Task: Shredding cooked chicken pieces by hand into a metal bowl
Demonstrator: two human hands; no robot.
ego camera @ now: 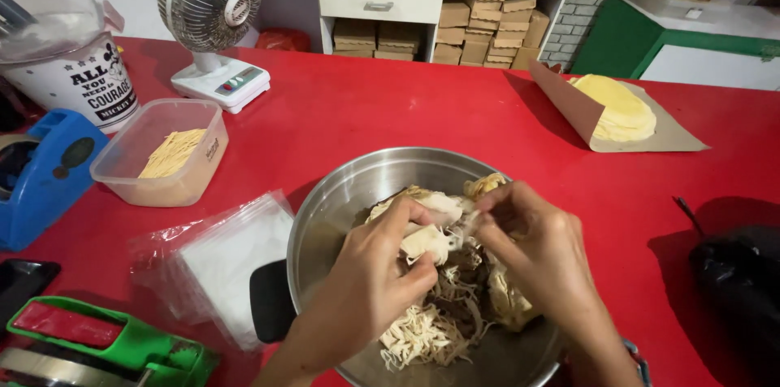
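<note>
Steel bowl on red table, holding shredded pale strips. Left hand and right hand above it, both pinching one pale piece between them. Stack of clear bags just left of left hand.

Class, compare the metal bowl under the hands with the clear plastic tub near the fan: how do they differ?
The metal bowl is round, shiny and opaque; the plastic tub is rectangular and see-through. The bowl is larger and holds pale shredded food that both hands are working; the tub holds a small heap of yellowish strands, untouched. Both stand open on the red table.
</note>
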